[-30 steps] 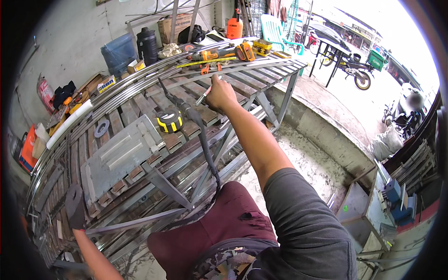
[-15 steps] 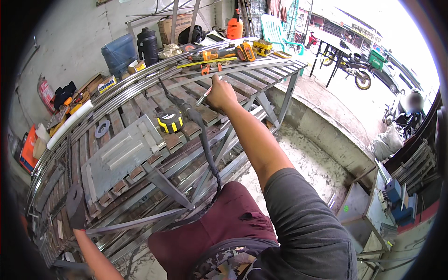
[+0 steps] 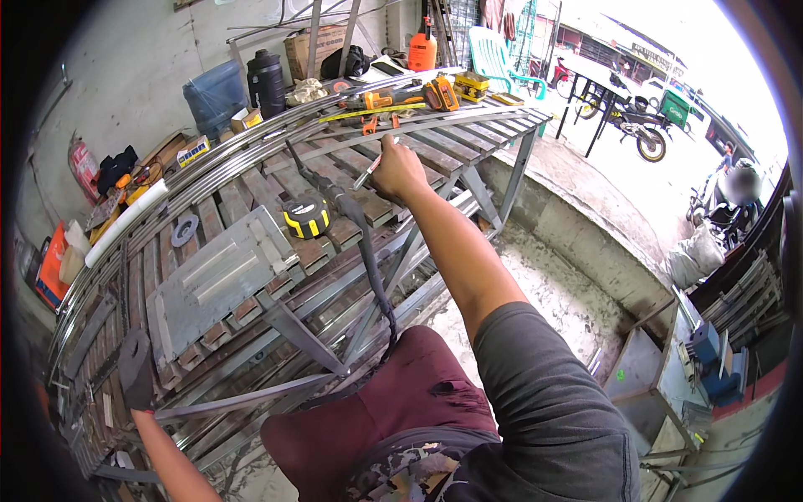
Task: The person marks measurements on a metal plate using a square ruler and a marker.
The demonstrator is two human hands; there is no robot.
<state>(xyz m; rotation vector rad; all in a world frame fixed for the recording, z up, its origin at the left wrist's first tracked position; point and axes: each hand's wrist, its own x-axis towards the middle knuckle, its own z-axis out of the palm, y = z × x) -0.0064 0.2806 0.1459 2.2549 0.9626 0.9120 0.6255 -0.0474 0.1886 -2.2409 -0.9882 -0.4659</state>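
My bare right hand (image 3: 398,171) is closed around a slim white marker-like pen (image 3: 365,177), held over the front edge of the slatted metal workbench (image 3: 422,155). My left hand (image 3: 136,370), in a dark glove, rests at the bench's near left edge, its fingers not clearly visible. Between my hands lies a flat grey sheet-metal panel (image 3: 222,280) with raised strips. A yellow and black tape measure (image 3: 307,216) sits just beyond the panel's right corner. A black-sleeved cable with a torch-like end (image 3: 347,207) runs across the bench and hangs over its edge.
Long shiny metal tubes (image 3: 226,159) lie along the back of the bench. An orange cordless power tool (image 3: 439,94), orange clamps (image 3: 369,125) and a grey disc (image 3: 184,230) are on top. A blue container (image 3: 216,96) stands behind. A low concrete wall (image 3: 577,222) runs to the right.
Almost nothing differs. The pen in my right hand has tilted slightly, and my leg has shifted a little to the left. My left hand stays in place.
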